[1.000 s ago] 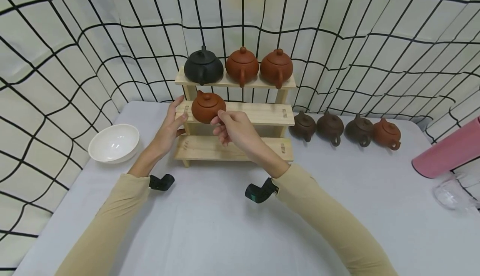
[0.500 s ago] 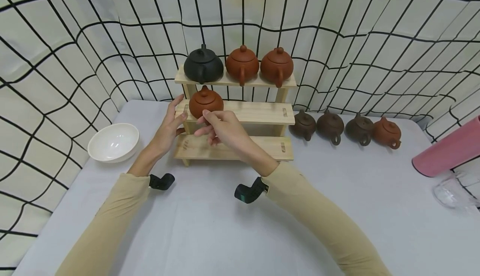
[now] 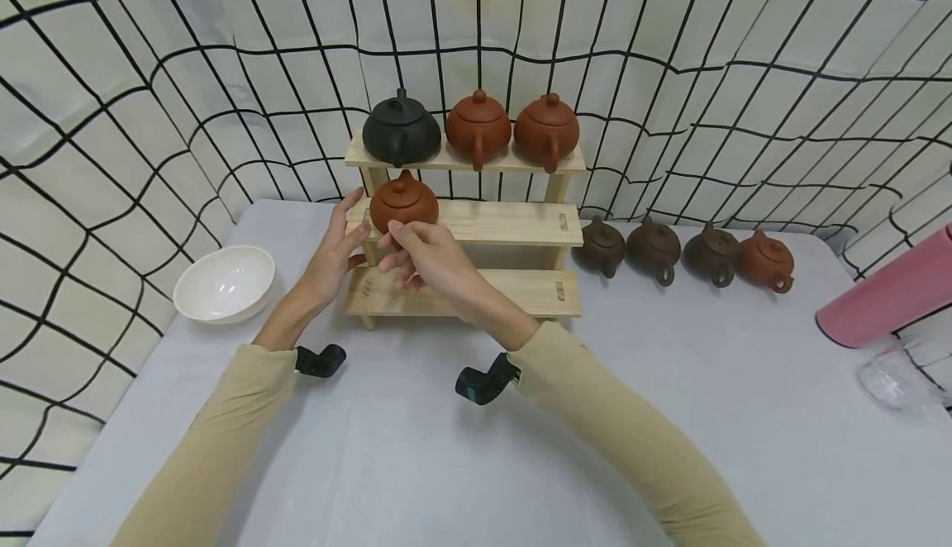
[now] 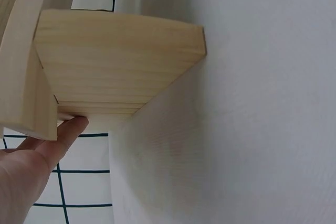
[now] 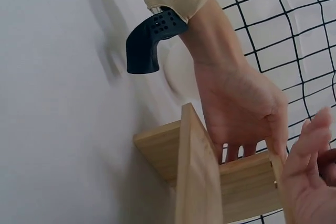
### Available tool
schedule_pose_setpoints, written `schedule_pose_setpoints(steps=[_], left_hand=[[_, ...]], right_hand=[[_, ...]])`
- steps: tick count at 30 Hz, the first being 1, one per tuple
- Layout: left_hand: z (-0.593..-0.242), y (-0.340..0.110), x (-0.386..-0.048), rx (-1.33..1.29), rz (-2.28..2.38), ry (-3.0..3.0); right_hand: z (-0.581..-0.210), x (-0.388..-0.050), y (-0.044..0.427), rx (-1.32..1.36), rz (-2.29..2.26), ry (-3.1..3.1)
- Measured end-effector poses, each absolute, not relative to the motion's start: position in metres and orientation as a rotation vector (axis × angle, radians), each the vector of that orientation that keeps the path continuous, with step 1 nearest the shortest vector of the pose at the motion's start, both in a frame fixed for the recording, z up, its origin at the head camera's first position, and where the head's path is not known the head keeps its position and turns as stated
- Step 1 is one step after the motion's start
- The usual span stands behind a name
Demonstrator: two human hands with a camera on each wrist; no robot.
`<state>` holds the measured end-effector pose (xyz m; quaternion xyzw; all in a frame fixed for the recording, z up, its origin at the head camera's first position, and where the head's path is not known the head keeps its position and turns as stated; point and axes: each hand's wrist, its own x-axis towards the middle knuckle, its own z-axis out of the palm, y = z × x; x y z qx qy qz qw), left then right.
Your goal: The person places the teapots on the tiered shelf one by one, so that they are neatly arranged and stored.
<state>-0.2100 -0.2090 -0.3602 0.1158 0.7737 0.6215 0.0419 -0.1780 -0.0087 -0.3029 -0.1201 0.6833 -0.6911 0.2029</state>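
Note:
A reddish-brown teapot [image 3: 404, 202] is at the left end of the middle shelf of a wooden rack [image 3: 506, 223]; whether its base touches the board is hard to tell. My right hand [image 3: 439, 266] pinches it at the front, where the fingers hide the handle. At the rack's left end, my left hand [image 3: 327, 258] grips the side, its fingers reaching behind the upright in the right wrist view. One dark teapot [image 3: 402, 130] and two reddish ones [image 3: 479, 127] stand along the top shelf.
Several small teapots [image 3: 654, 251], brown and reddish, line the table right of the rack. A white bowl [image 3: 226, 284] stands at the left. Far right are a pink cylinder [image 3: 885, 295] and a clear glass vessel [image 3: 896, 378]. Black wire mesh [image 3: 632, 55] encloses the table's back and sides.
The reddish teapot has moved slightly left and down toward the middle shelf and turned, its spout no longer showing at the left. My right hand moved left with it; the left hand stayed.

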Motion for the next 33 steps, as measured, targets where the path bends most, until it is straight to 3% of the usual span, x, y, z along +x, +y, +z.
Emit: schedule_pose_setpoints(steps=[8, 19, 27, 33], left_hand=[[-0.363, -0.211, -0.208, 0.343, 1.93, 2.354], [-0.361, -0.211, -0.209, 0.34, 1.966, 2.302], [-0.36, -0.21, -0.21, 0.344, 1.951, 2.312], [-0.36, -0.209, -0.209, 0.345, 1.957, 2.315]], right_hand=[[-0.319, -0.157, 0.025, -0.352, -2.021, 1.813], [-0.325, -0.136, 0.136, -0.427, -1.979, 2.071], [-0.339, -0.142, 0.224, -0.109, -1.923, 2.312], [-0.355, -0.15, 0.254, 0.037, -1.898, 2.309]])
